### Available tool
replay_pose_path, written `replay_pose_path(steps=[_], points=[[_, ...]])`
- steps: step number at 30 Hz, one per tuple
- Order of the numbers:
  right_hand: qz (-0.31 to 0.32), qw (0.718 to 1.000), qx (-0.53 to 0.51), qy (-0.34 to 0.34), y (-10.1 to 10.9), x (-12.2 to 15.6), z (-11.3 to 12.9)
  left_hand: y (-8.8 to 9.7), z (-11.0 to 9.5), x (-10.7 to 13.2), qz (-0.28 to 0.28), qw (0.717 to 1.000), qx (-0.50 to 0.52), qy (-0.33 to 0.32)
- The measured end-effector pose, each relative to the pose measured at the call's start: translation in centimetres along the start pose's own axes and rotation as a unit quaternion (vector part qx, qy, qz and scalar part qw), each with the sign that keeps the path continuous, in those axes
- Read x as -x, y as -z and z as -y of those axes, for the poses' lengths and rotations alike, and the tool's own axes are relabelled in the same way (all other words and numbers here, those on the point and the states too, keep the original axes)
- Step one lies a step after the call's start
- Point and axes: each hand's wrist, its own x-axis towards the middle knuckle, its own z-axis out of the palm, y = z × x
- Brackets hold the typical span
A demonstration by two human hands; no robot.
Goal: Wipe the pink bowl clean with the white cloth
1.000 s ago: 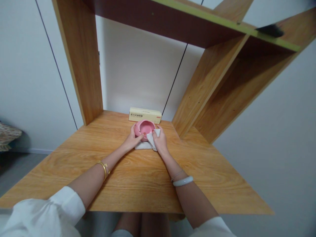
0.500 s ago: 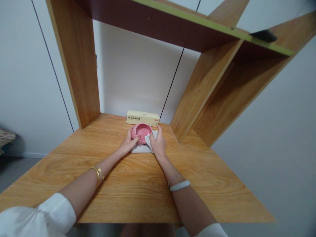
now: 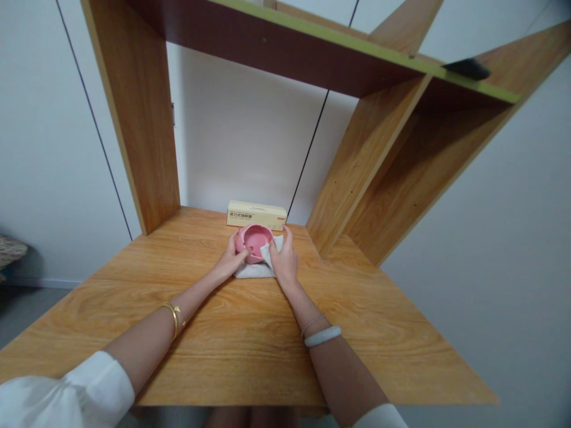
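Observation:
A round pink ashtray point(image 3: 257, 238) with a notched rim is tilted toward me above the table. My left hand point(image 3: 231, 259) is closed on its left side, the thumb over the near rim. A white cloth point(image 3: 266, 254) is pinched in my right hand point(image 3: 285, 259) and pressed against the ashtray's right rim, with the thumb at the inner edge. More of this light cloth, or a second one, lies flat on the table under the ashtray; I cannot tell which. The fingers behind the ashtray are partly hidden.
Just behind the ashtray stands a cream cling film box point(image 3: 257, 214). The wooden table point(image 3: 214, 351) has an upright panel point(image 3: 143, 119) at left and a divider point(image 3: 357, 172) at right. Overhead runs a shelf point(image 3: 267, 44) with a dark object point(image 3: 468, 68) on its right edge.
The view has shifted slightly, so everything sits a little lower and to the left. Both hands keep almost the same hold on the ashtray and the cloth.

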Motion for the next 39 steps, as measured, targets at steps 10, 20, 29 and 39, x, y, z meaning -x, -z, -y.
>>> replay_pose_path(steps=[10, 20, 29, 39], points=[[-0.025, 0.999, -0.035, -0.018, 0.1, 0.0, 0.1, 0.2, 0.4, 0.0, 0.009, 0.996, -0.021, -0.083], [0.090, 0.994, 0.040, -0.036, -0.2, 0.0, -0.4, 1.8, -2.8, 1.7, 0.023, 0.958, -0.253, -0.133], [0.047, 0.996, 0.071, 0.008, 0.6, 0.3, 0.0, 1.7, -2.6, 1.9, 0.031, 0.958, -0.251, -0.133], [0.070, 0.990, -0.118, -0.039, -1.1, 0.1, -1.8, 0.7, -1.7, 2.0, 0.037, 0.988, -0.121, -0.087]])
